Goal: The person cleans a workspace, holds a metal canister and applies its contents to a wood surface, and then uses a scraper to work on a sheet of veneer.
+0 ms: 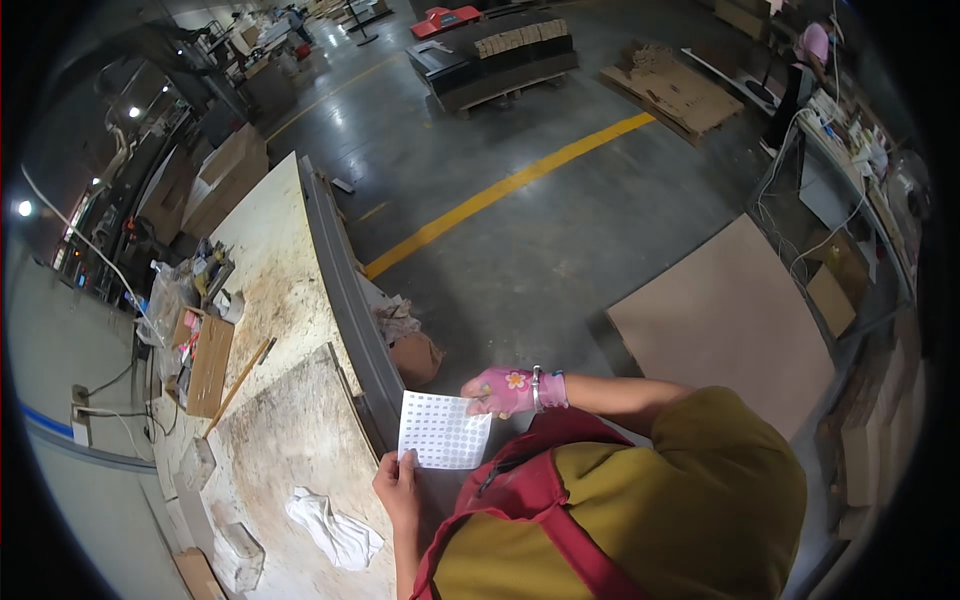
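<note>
My right hand (505, 392), in a pink flowered glove with a metal band at the wrist, pinches the upper right edge of a white sticker sheet (436, 428). Rows of small printed marks cover the sheet, with grey round spots toward its right side. At the sheet's lower left corner, my bare left hand (397, 482) grips it between thumb and fingers. The sheet is held up by the worktable's grey edge, in front of my red apron (515, 490). A crumpled white glove (335, 527) lies on the stained table to the left of my left hand.
A worn worktable (290, 420) holds a wooden stick (238, 388) and an open cardboard box (209, 366) of small items. Large brown board (725, 320) lies at right. Farther off are loaded pallets (675, 95), a yellow floor line (510, 190) and another person (812, 48).
</note>
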A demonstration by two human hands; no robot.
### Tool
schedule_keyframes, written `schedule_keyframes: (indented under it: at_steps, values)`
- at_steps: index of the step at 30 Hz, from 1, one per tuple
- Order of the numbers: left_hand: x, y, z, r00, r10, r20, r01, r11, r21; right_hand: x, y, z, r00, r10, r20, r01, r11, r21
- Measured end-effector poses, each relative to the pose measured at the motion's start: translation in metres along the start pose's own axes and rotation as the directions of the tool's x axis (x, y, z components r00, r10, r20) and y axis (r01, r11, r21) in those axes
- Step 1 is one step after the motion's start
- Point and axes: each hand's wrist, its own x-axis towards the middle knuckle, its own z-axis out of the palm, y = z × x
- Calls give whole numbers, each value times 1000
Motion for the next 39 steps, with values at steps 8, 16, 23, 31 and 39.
schedule_keyframes:
  at_steps: [8,16,23,31,39]
  values:
    - [2,0,-11,1000,-1,-23,1,999,-35,-4,-1,7,999,30,16,-31,996,86]
    - [-1,2,-25,999,52,-3,-52,995,86,-3,11,26,995,75,-64,-65,988,138]
    - [12,0,-96,919,250,-306,-107,903,415,-1,13,7,966,186,-180,-143,963,228]
    - [-24,-111,-197,595,-92,-798,782,294,550,-23,35,-57,909,89,-407,-273,865,-420]
    - [-61,-174,-196,358,-168,-918,897,335,289,-14,37,-111,912,16,-410,-257,801,-541]
